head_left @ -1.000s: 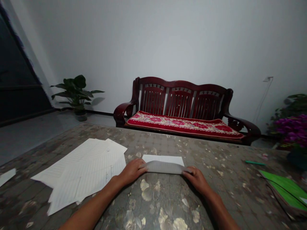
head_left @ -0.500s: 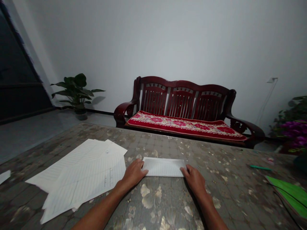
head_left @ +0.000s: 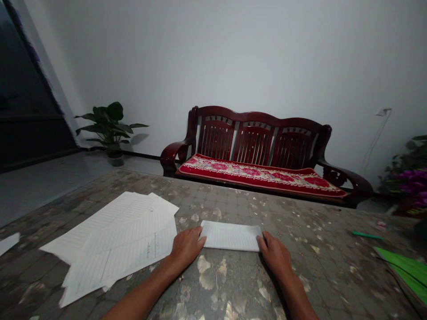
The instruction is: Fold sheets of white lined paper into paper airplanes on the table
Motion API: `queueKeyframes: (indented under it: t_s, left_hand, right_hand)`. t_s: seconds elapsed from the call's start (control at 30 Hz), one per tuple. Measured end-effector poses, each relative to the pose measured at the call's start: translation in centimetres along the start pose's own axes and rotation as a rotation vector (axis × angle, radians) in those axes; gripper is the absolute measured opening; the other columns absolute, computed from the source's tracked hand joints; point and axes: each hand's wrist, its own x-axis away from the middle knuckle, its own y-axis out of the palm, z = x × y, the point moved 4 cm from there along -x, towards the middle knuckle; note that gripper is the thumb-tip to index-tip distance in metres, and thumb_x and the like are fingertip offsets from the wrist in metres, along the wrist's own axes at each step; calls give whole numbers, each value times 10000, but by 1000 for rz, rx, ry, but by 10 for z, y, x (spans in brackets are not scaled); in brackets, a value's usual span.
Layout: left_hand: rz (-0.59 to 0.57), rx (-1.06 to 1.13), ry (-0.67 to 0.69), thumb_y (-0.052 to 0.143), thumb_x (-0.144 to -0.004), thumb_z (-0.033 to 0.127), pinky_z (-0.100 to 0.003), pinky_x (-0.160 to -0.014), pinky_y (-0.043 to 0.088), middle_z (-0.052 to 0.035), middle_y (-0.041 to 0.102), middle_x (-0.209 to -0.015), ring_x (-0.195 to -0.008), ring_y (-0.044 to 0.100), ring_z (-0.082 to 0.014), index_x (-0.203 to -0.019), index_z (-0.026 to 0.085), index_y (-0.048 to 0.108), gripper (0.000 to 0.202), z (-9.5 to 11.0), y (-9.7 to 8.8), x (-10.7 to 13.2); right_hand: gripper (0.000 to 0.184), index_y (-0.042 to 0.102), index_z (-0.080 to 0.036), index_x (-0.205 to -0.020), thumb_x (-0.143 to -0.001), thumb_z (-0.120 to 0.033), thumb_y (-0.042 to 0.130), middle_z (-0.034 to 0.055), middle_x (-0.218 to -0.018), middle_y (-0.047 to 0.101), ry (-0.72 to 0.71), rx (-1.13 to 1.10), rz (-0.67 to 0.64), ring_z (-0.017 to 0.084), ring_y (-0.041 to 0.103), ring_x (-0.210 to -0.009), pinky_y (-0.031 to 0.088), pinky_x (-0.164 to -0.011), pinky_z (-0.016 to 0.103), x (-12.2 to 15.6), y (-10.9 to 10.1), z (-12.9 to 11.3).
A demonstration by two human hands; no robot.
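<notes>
Head view: folded lined paper (head_left: 230, 236) between hands (head_left: 187, 247) (head_left: 275, 255)

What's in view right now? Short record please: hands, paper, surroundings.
left hand: flat on the table, fingers at the left edge of the paper
right hand: on the table, fingers at the right edge of the paper
folded paper: lined, lying flat between the hands
loose sheets: lined, overlapping, left of the left hand
green book: at the table's right edge, partly out of view
background: sofa with red cushion, potted plant
</notes>
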Motion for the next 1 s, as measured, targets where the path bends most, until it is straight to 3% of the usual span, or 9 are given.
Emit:
queueKeyframes:
  t_s: [0.3, 0.63, 1.0]
  left_hand:
    - [20, -89, 45, 424, -955, 321, -351, -767, 496, -88, 741, -1042, -977, 695, -273, -1128, 208, 609, 277, 5, 4, -1]
    - [117, -80, 14, 354, -1004, 332, -345, -768, 501, -99, 749, -981, -921, 712, -260, -1174, 214, 599, 320, 5, 9, -4]
    - [115, -97, 6, 374, -997, 313, -367, -792, 506, -115, 746, -995, -946, 706, -279, -1182, 199, 601, 315, 7, 7, -11]
  right_hand:
    - [295, 645, -224, -955, -1001, -369, 393, 64, -872, 723, 5, 81, 39, 202, 667, -801, 328, -634, 264, 5, -3, -1]
    - [306, 671, -230, -922, -1001, -368, 409, 68, -815, 694, -13, 178, 87, 201, 644, -810, 351, -729, 279, 1, -10, -7]
    - [313, 678, -217, -949, -991, -381, 414, 95, -820, 704, 20, 213, 95, 222, 657, -809, 350, -706, 292, -1, -9, -9]
